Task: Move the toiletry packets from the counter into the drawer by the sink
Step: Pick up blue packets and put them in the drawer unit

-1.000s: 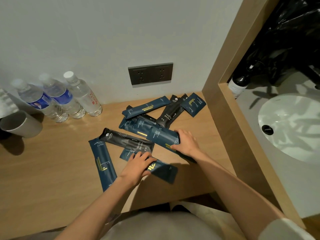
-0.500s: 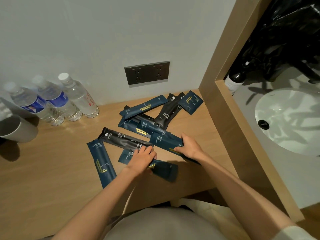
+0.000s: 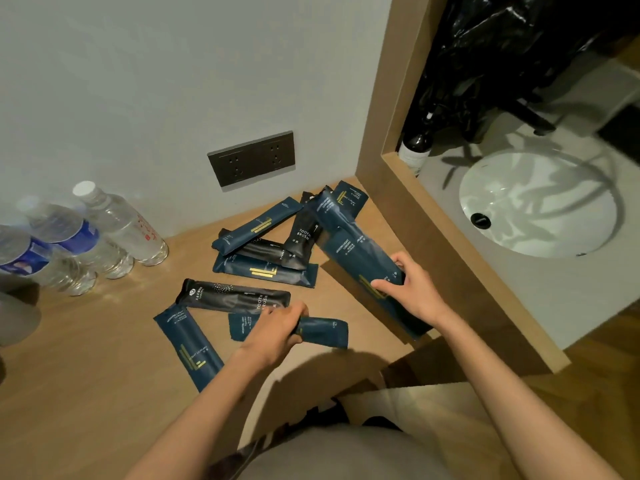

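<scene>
Toiletry packets (image 3: 265,270) lie scattered on the wooden counter (image 3: 86,358) beside the sink (image 3: 540,202). The right hand (image 3: 414,292) grips a bundle of blue packets (image 3: 360,258); the left hand (image 3: 277,329) closes on one small blue packet (image 3: 325,336).

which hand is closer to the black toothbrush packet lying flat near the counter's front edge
Left. The left hand grips a blue packet right at the black toothbrush packet's end; the right hand holds a long blue packet farther right.
</scene>
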A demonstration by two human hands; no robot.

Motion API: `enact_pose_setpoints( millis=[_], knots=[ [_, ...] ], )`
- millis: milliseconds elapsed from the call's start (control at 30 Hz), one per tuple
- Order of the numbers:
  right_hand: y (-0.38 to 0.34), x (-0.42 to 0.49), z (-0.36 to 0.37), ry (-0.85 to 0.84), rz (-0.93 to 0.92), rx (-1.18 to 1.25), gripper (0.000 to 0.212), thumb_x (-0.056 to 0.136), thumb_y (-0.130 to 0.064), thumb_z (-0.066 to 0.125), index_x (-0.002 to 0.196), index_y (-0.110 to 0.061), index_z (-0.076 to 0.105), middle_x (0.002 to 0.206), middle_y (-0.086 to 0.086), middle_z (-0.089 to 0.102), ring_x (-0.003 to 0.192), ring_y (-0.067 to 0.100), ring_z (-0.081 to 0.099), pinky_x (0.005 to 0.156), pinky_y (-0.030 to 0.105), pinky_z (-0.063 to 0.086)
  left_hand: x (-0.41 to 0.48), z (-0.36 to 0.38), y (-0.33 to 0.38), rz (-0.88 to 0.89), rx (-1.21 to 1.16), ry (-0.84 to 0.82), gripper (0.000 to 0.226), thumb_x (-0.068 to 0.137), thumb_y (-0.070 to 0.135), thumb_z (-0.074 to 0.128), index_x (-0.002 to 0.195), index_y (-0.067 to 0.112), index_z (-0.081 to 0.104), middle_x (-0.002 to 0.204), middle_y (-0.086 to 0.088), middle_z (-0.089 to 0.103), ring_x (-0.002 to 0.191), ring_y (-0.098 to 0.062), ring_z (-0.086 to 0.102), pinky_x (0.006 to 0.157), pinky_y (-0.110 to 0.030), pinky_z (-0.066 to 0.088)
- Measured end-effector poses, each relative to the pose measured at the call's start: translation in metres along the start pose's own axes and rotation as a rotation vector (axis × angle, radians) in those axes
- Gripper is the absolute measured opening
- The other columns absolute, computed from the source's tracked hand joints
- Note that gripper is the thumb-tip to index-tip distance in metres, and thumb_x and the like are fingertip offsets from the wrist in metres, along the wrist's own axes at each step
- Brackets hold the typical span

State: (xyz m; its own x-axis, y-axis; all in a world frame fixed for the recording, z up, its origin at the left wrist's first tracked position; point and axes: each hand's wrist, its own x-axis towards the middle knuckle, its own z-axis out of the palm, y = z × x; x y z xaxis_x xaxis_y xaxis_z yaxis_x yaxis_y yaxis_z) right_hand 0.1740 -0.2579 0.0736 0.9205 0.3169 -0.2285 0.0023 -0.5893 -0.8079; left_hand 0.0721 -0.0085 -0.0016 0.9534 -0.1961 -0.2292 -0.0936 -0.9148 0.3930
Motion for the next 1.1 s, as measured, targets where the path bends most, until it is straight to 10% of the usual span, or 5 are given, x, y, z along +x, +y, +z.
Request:
enact_pose_setpoints(
  millis=[500,833,1100],
  knots=[
    [-0.011,-0.134,-0.086,0.55,0.089,0.409,0.027,0.081,-0.022,0.074,0.101,-0.026,0.056,0.089,-0.014,0.07,0.072,-0.004,0.068,0.057,0.011,0.051,0.023,-0.089,0.148,0.126,-0.856,0.172,0.035,0.091,0.016,0.06,0.125,0.016,0.052,0.109,0.013,0.063,0.098,0.009,0.059,0.078,-0.008,0.047],
    [0.074,-0.218,-0.175,0.796,0.15,0.479,0.03,0.081,-0.022,0.074,0.103,-0.029,0.055,0.102,-0.005,0.07,0.085,0.005,0.069,0.065,0.015,0.055,0.05,-0.063,0.306,0.325,-0.988,0.078,0.065,0.089,0.01,0.063,0.143,0.032,0.033,0.125,0.005,0.059,0.1,-0.006,0.066,0.075,-0.017,0.054],
    [0.166,-0.275,-0.296,0.835,0.185,0.487,0.036,0.082,-0.025,0.073,0.113,-0.02,0.054,0.105,0.001,0.069,0.092,0.016,0.069,0.069,0.022,0.056,0.102,0.008,0.459,0.345,-0.877,0.064,0.03,0.095,0.012,0.054,0.117,0.03,0.062,0.119,0.013,0.063,0.111,0.003,0.057,0.093,-0.016,0.043]
  ],
)
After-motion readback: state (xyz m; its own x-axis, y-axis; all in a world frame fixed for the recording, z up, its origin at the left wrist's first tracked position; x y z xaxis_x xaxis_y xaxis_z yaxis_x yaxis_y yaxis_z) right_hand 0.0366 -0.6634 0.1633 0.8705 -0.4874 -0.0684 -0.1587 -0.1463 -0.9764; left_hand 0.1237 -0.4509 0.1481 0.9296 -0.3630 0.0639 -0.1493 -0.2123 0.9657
